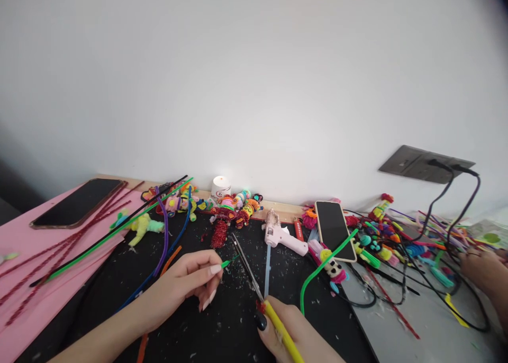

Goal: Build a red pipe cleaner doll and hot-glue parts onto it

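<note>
My left hand (190, 281) is closed in a pinch on a short piece of green pipe cleaner (225, 264), which pokes out past the fingertips. My right hand (291, 328) grips a pair of scissors (251, 273) by the yellow handle. The long metal blades point up and left, beside the green piece. Behind the blades lies a glittery red tinsel bundle (219, 233). A white glue gun (283, 238) rests on the black mat (238, 320). A longer green pipe cleaner (317, 270) curves upward right of my right hand.
A pink sheet (24, 246) carries a phone (77, 203) and dark red stems (71, 246). Pipe-cleaner figures line the wall, near a white cup (220, 187). Another phone (335, 229) leans on the right. Black cables (478, 209) run from an outlet over a craft pile. Another person's hand (482, 268) reaches in there.
</note>
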Motion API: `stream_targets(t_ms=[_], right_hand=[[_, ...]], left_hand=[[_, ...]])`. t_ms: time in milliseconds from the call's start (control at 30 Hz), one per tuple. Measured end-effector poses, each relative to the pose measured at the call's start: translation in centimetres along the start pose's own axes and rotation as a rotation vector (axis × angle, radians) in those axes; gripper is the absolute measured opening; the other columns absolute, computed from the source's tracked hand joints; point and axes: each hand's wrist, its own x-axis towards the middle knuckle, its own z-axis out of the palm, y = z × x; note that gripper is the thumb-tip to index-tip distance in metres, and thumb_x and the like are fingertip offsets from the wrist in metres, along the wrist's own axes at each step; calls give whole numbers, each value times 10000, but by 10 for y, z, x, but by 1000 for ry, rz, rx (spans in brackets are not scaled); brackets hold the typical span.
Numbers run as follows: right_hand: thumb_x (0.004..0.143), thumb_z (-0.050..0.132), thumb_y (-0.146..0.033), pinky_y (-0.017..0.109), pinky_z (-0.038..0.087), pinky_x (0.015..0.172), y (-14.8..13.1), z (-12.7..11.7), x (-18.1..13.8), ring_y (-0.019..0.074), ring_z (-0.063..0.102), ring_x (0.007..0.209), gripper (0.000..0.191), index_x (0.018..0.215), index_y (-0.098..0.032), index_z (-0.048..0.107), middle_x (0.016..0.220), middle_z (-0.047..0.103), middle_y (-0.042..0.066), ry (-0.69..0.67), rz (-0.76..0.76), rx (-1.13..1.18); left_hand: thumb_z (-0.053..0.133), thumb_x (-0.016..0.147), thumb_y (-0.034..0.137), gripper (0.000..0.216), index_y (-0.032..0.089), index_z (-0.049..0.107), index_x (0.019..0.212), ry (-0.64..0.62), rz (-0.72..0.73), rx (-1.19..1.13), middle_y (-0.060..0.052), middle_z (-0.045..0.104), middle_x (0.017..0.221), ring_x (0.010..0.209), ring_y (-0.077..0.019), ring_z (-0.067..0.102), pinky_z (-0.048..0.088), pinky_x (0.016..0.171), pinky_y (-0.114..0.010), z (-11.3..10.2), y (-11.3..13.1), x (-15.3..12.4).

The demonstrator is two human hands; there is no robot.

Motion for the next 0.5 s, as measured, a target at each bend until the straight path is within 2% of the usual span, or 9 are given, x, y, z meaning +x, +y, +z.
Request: stream_targets(t_ms=[100,267,500], right_hand=[[856,359,-651,217,406,590,0,-1,0,163,494,678,588,860,-127,624,729,591,60,1,-8,-30],[884,454,-447,211,424,635,-3,-5,0,165,531,717,364,912,-131,632,821,649,77,-48,-14,-52],[884,456,-369,213,433,639,-7,-7,1,178,576,738,287,924,-137,619,864,674,94,-54,12,-73]], left_hand=[[615,827,436,313,155,533,717,-1,2,0,35,544,551,471,-75,482,385,464,-185,0,0,1],[615,829,426,306,157,534,706,7,2,13,37,540,541,467,-75,478,382,466,-185,-1,-2,2],[600,839,428,297,160,540,724,3,-8,30,34,551,547,470,-79,483,381,469,-190,-4,-4,1]])
